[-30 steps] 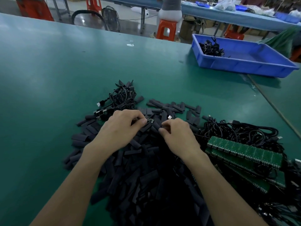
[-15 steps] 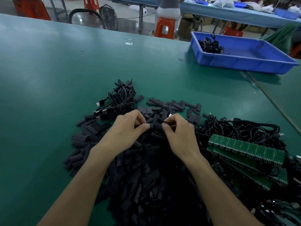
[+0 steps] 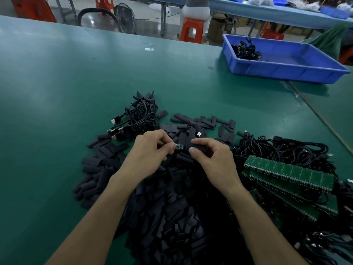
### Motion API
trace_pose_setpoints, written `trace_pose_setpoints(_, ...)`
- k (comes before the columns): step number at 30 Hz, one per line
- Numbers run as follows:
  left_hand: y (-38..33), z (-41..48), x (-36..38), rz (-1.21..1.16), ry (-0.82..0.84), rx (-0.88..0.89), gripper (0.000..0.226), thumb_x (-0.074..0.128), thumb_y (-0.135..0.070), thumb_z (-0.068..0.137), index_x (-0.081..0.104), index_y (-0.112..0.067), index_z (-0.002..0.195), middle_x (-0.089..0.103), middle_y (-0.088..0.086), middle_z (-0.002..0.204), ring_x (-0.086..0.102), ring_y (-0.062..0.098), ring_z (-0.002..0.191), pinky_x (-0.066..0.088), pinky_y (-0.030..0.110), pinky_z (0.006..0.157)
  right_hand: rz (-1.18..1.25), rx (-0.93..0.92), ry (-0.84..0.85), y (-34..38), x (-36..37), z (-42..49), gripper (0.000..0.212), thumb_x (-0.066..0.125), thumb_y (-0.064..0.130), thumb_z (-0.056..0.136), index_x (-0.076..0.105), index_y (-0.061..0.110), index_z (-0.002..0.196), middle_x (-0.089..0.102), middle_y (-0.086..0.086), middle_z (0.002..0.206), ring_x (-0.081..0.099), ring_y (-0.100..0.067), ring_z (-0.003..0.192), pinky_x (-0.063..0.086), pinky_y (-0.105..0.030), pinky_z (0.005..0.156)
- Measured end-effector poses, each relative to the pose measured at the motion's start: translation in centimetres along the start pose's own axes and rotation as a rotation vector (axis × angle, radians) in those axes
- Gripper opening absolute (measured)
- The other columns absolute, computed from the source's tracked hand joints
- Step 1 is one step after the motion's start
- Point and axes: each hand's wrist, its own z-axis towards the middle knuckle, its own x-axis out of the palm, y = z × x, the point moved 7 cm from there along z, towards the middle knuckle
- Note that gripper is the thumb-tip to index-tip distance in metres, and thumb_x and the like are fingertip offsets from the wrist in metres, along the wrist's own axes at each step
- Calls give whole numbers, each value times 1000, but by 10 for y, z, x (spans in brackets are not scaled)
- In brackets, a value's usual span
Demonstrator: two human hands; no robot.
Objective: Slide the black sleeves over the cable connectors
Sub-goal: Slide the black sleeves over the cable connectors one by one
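Two hands are held close: left hand [image 3: 150, 156] pinched on a connector [image 3: 180, 146], right hand [image 3: 216, 162] on a black sleeve [image 3: 198, 146]. If squeezed flat, the sleeve could be snagged on the connector's edge — or dropped.

Bare counter [image 3: 57, 111] lies open to the left, while sleeve pile [image 3: 168, 217], cable tangle [image 3: 282, 150] and circuit strips [image 3: 290, 173] crowd the right.

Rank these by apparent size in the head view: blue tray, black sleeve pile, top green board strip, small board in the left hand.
1. black sleeve pile, though nearness inflates it
2. blue tray, farther off
3. top green board strip
4. small board, plainly smallest
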Motion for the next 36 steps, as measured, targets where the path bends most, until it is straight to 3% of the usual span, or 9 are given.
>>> trace_pose_setpoints(5,0,0,1,-31,13,-15,14,66,-23,96,67,-23,82,72,-15,74,62,2,56,43,12,48,2,-37,16,2,1,-4,17,75,27,89,72,32,105,69,22,94,63,10,91,47,-7,77)
trace_pose_setpoints(11,-2,0,2,-87,37,-33,14,66,-22,96,68,-20,82,74,-12,72,60,0,54,45,13,49,3,-71,-39,3,-2,-4,13,74,29,90,70,41,93,72,21,82,68,1,78,50,-13,73)
trace_pose_setpoints(17,-2,0,3,-110,51,-34,14,66,-24,96,69,-19,83,74,-11,72,61,1,53,46,14,49,7,-87,-50,4,-2,-5,13,76,26,88,72,37,95,72,18,84,69,1,77,51,-15,74)
trace_pose_setpoints(21,-2,0,4,-126,71,-30,16,65,-24,97,68,-18,83,74,-11,71,61,2,53,49,17,50,18,-82,-53,4,-4,-4,16,77,27,87,72,39,95,74,16,88,70,-3,82,57,-27,81)
trace_pose_setpoints(27,2,1,6,-194,102,-65,16,64,-24,98,69,-16,85,75,-6,72,60,5,55,51,22,51,60,-36,-34,1,-3,-3,24,80,27,84,75,30,107,76,8,98,72,-10,92,58,-37,90)
trace_pose_setpoints(36,3,3,6,-294,141,-54,12,67,-19,96,72,-15,86,74,-4,70,58,1,54,45,15,47,76,-40,43,6,-2,-2,19,80,26,84,73,37,97,75,12,87,69,-2,79,53,-19,75)
